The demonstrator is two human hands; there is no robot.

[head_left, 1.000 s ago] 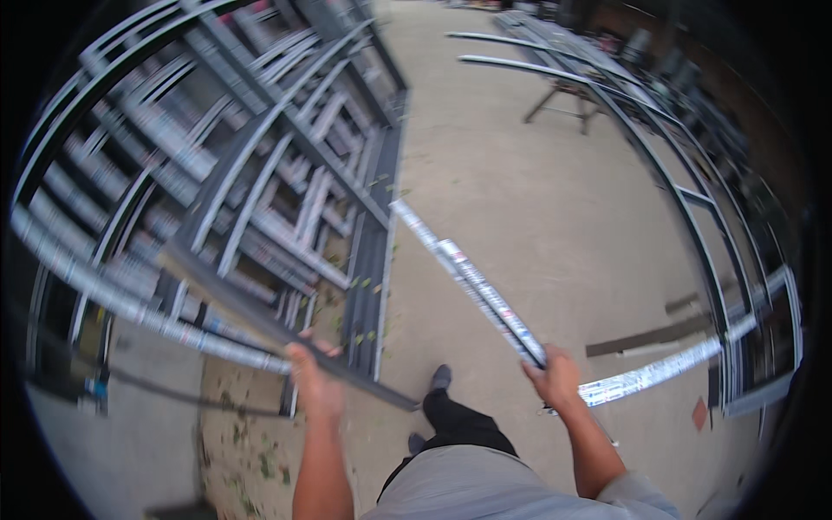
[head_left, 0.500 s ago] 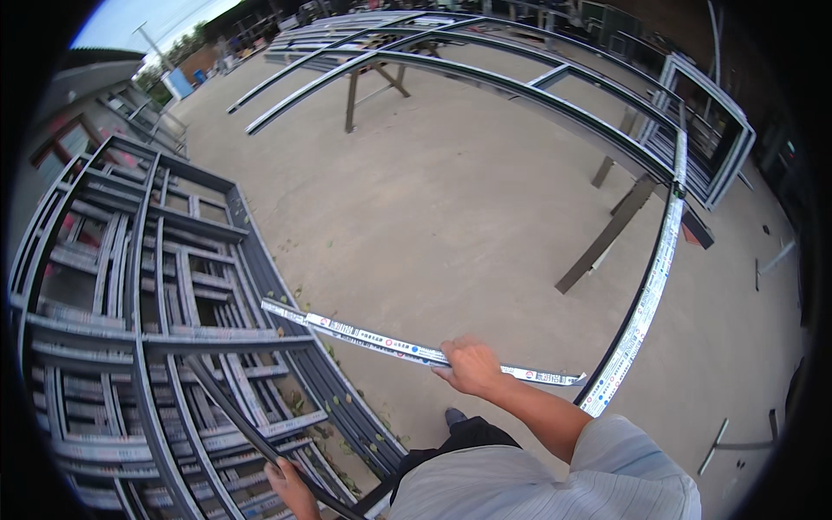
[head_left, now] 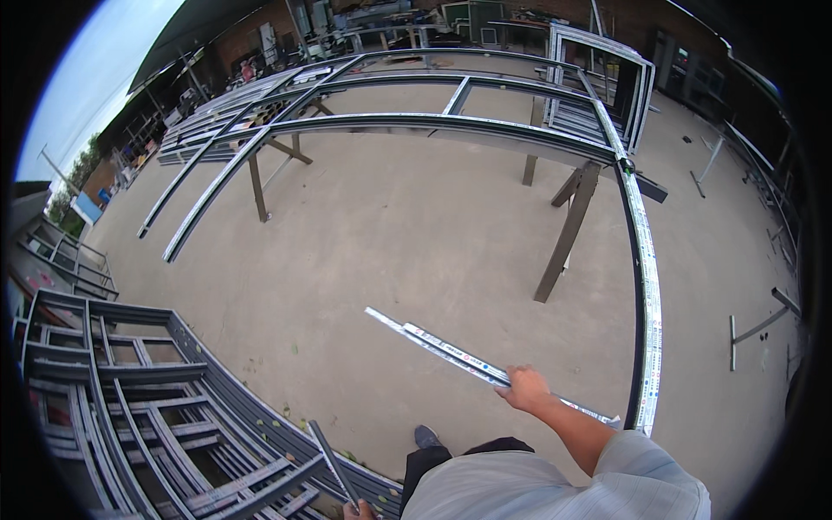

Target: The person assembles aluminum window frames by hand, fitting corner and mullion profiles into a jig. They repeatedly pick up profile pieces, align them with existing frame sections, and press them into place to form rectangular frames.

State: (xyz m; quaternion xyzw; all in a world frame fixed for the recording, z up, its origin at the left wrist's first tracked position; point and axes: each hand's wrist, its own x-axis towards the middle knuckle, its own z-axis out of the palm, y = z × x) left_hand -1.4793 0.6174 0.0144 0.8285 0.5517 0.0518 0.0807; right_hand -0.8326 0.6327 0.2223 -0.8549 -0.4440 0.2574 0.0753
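Observation:
My right hand (head_left: 525, 387) is closed around a pair of slim metal profiles (head_left: 459, 357), held slantwise over the concrete. White protective film with print covers them, and their far ends are staggered. Low in the picture, my left hand (head_left: 359, 510) grips a dark grey profile (head_left: 328, 455), whose upper end points up and to the left; its lower part is out of sight. Close to my right forearm runs the film-covered end bar (head_left: 646, 286) of a large metal frame, which rests on trestles.
Stacked dark window frames (head_left: 195, 368) fill the lower left. A brown trestle leg (head_left: 568, 234) stands under the large frame (head_left: 390, 119). More white frames (head_left: 641, 104) lean at the back right. Small metal stands (head_left: 763, 325) lie at the right. Concrete floor (head_left: 373, 225) stretches between.
My view has swung to the left stack's right and upward. The profiles in my right hand now lie away from the stacked frames, over the floor. Both hands keep their hold.

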